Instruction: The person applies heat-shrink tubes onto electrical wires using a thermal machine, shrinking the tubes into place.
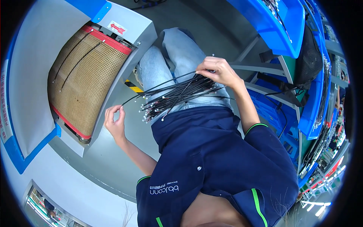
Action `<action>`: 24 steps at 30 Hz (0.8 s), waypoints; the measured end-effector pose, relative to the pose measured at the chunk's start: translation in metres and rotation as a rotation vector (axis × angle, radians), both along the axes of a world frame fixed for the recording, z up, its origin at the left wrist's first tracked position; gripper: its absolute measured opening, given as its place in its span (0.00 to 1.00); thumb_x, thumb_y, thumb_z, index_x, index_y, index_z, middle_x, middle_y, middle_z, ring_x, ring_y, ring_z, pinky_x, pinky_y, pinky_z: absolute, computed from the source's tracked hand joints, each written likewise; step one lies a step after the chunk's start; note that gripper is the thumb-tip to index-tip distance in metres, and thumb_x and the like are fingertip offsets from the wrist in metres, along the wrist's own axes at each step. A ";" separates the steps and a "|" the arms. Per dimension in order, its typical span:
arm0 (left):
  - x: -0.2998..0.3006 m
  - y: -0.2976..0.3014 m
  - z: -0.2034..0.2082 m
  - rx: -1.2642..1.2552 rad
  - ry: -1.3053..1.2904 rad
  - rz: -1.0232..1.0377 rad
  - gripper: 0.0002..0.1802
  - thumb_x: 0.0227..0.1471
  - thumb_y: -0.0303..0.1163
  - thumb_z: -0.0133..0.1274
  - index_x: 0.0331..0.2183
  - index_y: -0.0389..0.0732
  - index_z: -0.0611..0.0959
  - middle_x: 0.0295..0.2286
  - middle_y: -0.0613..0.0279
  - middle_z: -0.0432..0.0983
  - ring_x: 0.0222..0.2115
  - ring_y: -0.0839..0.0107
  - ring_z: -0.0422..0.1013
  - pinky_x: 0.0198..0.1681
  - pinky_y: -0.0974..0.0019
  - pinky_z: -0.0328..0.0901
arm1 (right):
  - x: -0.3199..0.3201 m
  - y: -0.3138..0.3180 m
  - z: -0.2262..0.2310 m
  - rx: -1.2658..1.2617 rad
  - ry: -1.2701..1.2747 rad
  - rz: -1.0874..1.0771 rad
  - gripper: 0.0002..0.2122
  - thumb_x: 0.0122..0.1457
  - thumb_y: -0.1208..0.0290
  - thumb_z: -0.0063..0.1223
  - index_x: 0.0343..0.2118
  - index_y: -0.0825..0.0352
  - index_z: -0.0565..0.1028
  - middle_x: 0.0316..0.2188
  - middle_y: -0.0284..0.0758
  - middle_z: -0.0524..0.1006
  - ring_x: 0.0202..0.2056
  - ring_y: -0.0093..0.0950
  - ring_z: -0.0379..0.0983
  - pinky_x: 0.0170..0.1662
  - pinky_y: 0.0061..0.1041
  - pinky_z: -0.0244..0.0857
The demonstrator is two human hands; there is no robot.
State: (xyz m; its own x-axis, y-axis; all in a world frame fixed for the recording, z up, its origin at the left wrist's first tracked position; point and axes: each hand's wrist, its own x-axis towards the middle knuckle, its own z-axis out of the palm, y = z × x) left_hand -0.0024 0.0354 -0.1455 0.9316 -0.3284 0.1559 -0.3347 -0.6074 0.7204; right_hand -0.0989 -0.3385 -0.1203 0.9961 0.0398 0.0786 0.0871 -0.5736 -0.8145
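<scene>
Black cable (133, 97), one, drawn between two hands above the lap. Left hand (115, 120): thumb and finger pinched on its near-left end. Right hand (218, 72): fingertips closed on it beside the bundle's upper end. Long axis slants from lower left to upper right, bowing slightly. Beneath, across the thighs: one bundle (185, 92) of similar cables, too tangled to count, lying roughly the same way, many white connectors (145, 108) facing left. Left side: one mesh belt (102, 81), two cables (77, 64) on it, roughly parallel.
</scene>
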 end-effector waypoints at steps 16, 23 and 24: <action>0.168 0.168 0.062 0.137 -0.049 0.204 0.07 0.48 0.27 0.57 0.31 0.35 0.80 0.31 0.60 0.76 0.32 0.71 0.72 0.37 0.70 0.65 | 0.192 0.174 0.039 -0.050 -0.381 -0.069 0.05 0.47 0.73 0.60 0.27 0.64 0.77 0.26 0.32 0.74 0.33 0.30 0.69 0.36 0.26 0.66; 0.210 0.204 0.058 0.130 -0.139 0.189 0.07 0.49 0.27 0.56 0.32 0.35 0.79 0.36 0.58 0.75 0.39 0.65 0.71 0.42 0.68 0.65 | 0.246 0.214 0.037 -0.183 -0.365 -0.080 0.06 0.45 0.71 0.61 0.27 0.63 0.77 0.32 0.31 0.73 0.41 0.31 0.67 0.50 0.30 0.59; 0.215 0.209 0.057 0.119 -0.137 0.184 0.07 0.49 0.27 0.56 0.32 0.35 0.79 0.37 0.58 0.75 0.39 0.65 0.71 0.43 0.67 0.64 | 0.249 0.217 0.037 -0.189 -0.367 -0.075 0.06 0.45 0.71 0.60 0.27 0.63 0.77 0.32 0.31 0.73 0.41 0.31 0.67 0.50 0.30 0.60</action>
